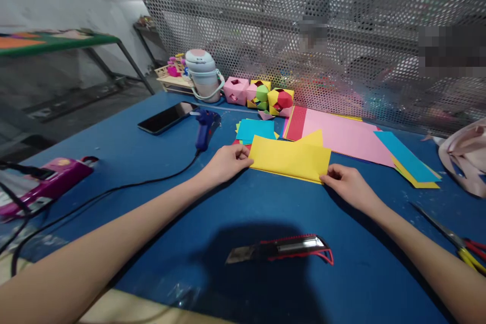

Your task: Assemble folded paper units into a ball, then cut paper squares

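A folded yellow paper sheet [290, 158] lies on the blue table [152, 162], in the middle. My left hand [227, 161] pinches its left end, fingers closed on the edge. At the sheet's right front corner, my right hand [347, 184] pinches the paper too. Both forearms reach in from the near edge. A red utility knife [281, 249] with its blade out lies on the table between my arms, closer to me than the paper.
Blue squares [256, 129], pink sheets [341, 134] and a blue strip [408, 162] lie behind the yellow paper. Paper cubes [260, 95], a jug [204, 75], a phone [167, 117] and a glue gun [205, 128] stand further back. Scissors [461, 245] are at right, a pink device [49, 179] at left.
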`<state>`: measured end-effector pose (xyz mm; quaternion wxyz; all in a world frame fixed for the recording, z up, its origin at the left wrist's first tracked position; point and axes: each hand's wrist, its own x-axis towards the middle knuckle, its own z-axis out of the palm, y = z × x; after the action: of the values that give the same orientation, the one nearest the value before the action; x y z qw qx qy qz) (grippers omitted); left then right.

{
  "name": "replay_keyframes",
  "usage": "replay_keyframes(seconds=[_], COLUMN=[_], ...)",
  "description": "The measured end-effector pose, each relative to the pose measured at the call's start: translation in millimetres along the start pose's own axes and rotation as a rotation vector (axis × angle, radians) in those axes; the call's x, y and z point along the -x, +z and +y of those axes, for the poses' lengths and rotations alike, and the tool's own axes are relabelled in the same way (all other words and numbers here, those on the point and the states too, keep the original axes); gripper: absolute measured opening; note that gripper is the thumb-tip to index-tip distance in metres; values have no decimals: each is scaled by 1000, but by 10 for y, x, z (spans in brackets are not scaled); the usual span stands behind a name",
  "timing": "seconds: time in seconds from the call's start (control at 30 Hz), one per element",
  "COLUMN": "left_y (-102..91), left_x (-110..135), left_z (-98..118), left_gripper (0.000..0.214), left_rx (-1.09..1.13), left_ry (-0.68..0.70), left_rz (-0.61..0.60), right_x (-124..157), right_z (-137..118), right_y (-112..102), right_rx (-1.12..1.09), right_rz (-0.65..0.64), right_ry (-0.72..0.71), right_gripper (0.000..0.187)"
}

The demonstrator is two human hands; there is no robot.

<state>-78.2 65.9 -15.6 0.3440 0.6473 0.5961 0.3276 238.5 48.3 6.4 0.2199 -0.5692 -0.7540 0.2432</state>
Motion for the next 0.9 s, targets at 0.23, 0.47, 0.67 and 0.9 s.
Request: replay_keyframes(seconds=[0.23, 0.47, 0.67, 0.9], left_y=[0, 0, 0, -7], left_x=[-11, -26, -15, 5], left_z=[-44, -90, -62, -17], left_gripper=[25, 24, 24, 22], left_rx=[-17, -41, -21, -42], left_ry=[9, 22, 11, 21], left_rz=[-7, -4, -8, 4], right_x=[-8, -14, -21, -26], right_z=[21, 1, -11, -12], right_y=[-31, -44, -57, -35], right_rx=[24, 115, 186, 197], right_rz=[-92, -120, -141, -139], right_ry=[19, -1, 15, 10], right_gripper=[31, 32, 31, 27])
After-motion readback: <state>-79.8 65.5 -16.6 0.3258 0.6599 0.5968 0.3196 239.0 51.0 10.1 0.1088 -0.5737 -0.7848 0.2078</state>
